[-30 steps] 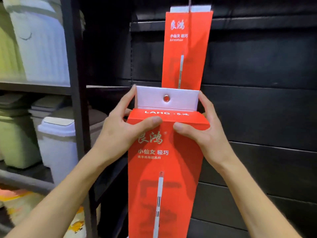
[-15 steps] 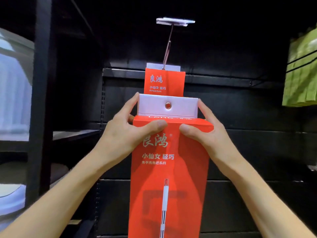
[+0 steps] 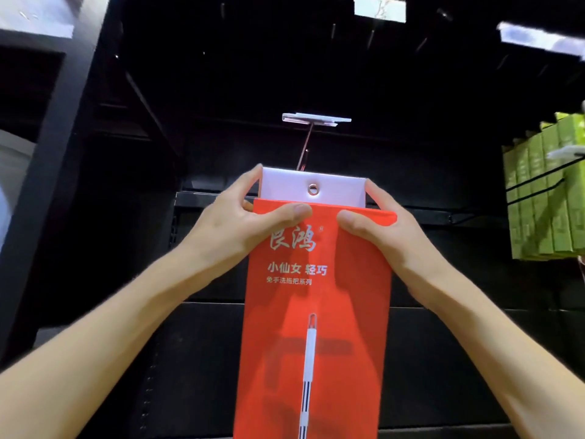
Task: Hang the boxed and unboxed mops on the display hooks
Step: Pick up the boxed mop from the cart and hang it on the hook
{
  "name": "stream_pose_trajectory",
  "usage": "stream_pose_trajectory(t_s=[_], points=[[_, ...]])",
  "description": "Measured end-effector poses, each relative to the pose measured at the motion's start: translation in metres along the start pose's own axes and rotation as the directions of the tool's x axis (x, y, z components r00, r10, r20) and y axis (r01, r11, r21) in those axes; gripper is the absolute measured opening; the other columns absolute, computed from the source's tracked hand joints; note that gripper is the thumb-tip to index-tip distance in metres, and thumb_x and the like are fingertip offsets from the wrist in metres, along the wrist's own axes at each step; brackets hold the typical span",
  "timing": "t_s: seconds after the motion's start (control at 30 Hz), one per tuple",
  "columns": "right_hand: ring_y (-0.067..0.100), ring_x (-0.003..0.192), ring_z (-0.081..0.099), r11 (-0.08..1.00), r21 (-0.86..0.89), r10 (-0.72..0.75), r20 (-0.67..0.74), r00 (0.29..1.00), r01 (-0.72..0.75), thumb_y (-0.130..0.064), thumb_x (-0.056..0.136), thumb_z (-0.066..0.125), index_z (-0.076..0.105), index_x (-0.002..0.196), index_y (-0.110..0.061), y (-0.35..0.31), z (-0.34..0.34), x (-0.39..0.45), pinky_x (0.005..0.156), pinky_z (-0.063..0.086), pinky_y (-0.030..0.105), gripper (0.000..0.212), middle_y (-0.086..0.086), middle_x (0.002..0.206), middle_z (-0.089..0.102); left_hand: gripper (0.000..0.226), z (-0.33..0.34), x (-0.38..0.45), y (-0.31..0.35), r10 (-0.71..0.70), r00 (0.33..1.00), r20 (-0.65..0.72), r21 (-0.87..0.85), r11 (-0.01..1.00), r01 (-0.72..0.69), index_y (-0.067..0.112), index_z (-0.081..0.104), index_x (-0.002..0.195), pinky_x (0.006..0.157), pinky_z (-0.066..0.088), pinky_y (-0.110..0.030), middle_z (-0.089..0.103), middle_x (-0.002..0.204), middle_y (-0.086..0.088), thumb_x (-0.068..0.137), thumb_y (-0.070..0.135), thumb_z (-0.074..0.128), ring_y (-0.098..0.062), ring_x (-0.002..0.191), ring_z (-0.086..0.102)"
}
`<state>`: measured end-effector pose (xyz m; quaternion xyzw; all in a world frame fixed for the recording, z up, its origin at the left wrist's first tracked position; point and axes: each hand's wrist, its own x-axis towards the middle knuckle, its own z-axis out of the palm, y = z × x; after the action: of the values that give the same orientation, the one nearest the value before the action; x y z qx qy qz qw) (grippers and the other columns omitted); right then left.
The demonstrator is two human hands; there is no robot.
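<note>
Both hands, left hand (image 3: 240,229) and right hand (image 3: 389,236), grip the red mop box (image 3: 316,312) top; its eyelet (image 3: 313,188) sits below the display hook (image 3: 305,150), so a misaligned lift could miss.

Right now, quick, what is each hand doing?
Left hand: holding the red mop box at its top left corner.
Right hand: holding the same box at its top right corner.
</note>
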<state>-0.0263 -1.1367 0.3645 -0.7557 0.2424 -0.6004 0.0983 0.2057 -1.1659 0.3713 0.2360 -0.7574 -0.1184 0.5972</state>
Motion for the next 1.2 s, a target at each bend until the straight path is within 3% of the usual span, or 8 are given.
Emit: stream_pose_trajectory(t_s=[0.1, 0.23, 0.47, 0.6, 0.8, 0.93, 1.2], points=[[0.021, 0.096, 0.078, 0.998, -0.022, -0.054, 0.029, 0.998, 0.054, -0.040, 0.083, 0.075, 0.060, 0.132, -0.028, -0.001, -0.005, 0.015, 0.078, 0.062, 0.032, 0.053, 0.000, 0.111, 0.078, 0.121, 0.000, 0.015, 0.000, 0.040, 0.999, -0.019, 0.010, 0.999, -0.040, 0.047, 0.032, 0.157, 0.098, 0.058, -0.043, 0.080, 0.100, 0.014, 0.049, 0.077, 0.078, -0.009, 0.092, 0.078], [0.019, 0.096, 0.078, 0.995, -0.040, -0.090, 0.044, 0.995, 0.092, -0.038, 0.084, 0.072, 0.060, 0.133, -0.028, 0.003, -0.012, 0.033, 0.077, 0.061, 0.028, 0.052, -0.002, 0.112, 0.078, 0.123, 0.003, 0.032, -0.002, 0.069, 0.997, -0.039, 0.029, 0.997, -0.068, 0.044, 0.030, 0.159, 0.095, 0.059, -0.041, 0.080, 0.101, 0.012, 0.050, 0.077, 0.076, -0.008, 0.091, 0.078], [0.018, 0.096, 0.078, 0.992, -0.057, -0.114, 0.020, 0.993, 0.115, -0.044, 0.083, 0.078, 0.063, 0.129, -0.026, 0.012, -0.021, 0.061, 0.077, 0.061, 0.028, 0.051, -0.002, 0.110, 0.078, 0.116, 0.004, 0.056, 0.001, 0.082, 0.995, -0.063, 0.067, 0.995, -0.078, 0.035, 0.032, 0.161, 0.086, 0.057, -0.030, 0.077, 0.091, 0.025, 0.062, 0.075, 0.078, -0.002, 0.086, 0.077], [0.018, 0.094, 0.078, 0.991, -0.043, -0.128, 0.010, 0.992, 0.128, -0.044, 0.082, 0.078, 0.066, 0.124, -0.021, 0.010, -0.023, 0.075, 0.074, 0.060, 0.028, 0.050, 0.000, 0.108, 0.079, 0.116, 0.001, 0.066, 0.008, 0.087, 0.993, -0.074, 0.054, 0.995, -0.083, 0.032, 0.028, 0.163, 0.091, 0.059, -0.037, 0.079, 0.091, 0.021, 0.061, 0.068, 0.073, -0.004, 0.086, 0.078], [0.018, 0.094, 0.078, 0.990, -0.004, -0.141, 0.021, 0.990, 0.141, -0.042, 0.079, 0.073, 0.066, 0.125, -0.021, 0.007, -0.024, 0.090, 0.073, 0.061, 0.026, 0.051, -0.001, 0.108, 0.079, 0.118, -0.006, 0.085, 0.008, 0.090, 0.994, -0.055, 0.047, 0.995, -0.088, 0.033, 0.032, 0.161, 0.097, 0.057, -0.043, 0.080, 0.095, 0.015, 0.062, 0.075, 0.083, -0.006, 0.089, 0.078], [0.018, 0.097, 0.077, 0.991, 0.000, -0.131, 0.034, 0.991, 0.131, -0.040, 0.082, 0.073, 0.066, 0.128, -0.027, 0.010, -0.021, 0.096, 0.076, 0.061, 0.027, 0.048, -0.001, 0.111, 0.079, 0.121, -0.007, 0.088, 0.005, 0.062, 0.996, -0.066, 0.040, 0.997, -0.059, 0.035, 0.028, 0.162, 0.087, 0.058, -0.035, 0.078, 0.090, 0.023, 0.056, 0.072, 0.074, -0.002, 0.085, 0.077], [0.021, 0.095, 0.078, 0.993, -0.001, -0.119, 0.024, 0.993, 0.119, -0.042, 0.081, 0.073, 0.065, 0.127, -0.028, 0.013, -0.016, 0.098, 0.075, 0.062, 0.029, 0.049, 0.000, 0.109, 0.079, 0.124, -0.011, 0.093, -0.004, 0.041, 0.999, -0.036, 0.010, 0.999, -0.041, 0.036, 0.025, 0.163, 0.083, 0.058, -0.033, 0.078, 0.091, 0.024, 0.057, 0.073, 0.077, -0.004, 0.088, 0.077]])
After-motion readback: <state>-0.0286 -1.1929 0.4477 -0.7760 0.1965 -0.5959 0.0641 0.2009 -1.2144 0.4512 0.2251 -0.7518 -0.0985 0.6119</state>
